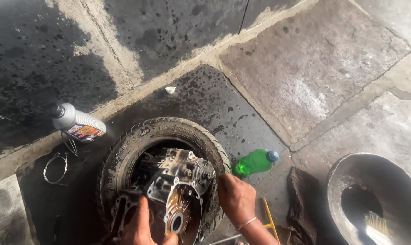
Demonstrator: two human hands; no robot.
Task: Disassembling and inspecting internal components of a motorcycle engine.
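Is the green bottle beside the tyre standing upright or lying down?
Lying down. The green bottle rests on its side on the floor, its blue cap pointing right, away from the tyre.

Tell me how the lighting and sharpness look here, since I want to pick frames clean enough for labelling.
Head view: hard daylight bleaches the concrete floor at upper right; the oily patch left of it reads nearly black; the tyre and engine casing sit in dimmer light but stay sharp; the green bottle glows translucent; edges bend slightly.
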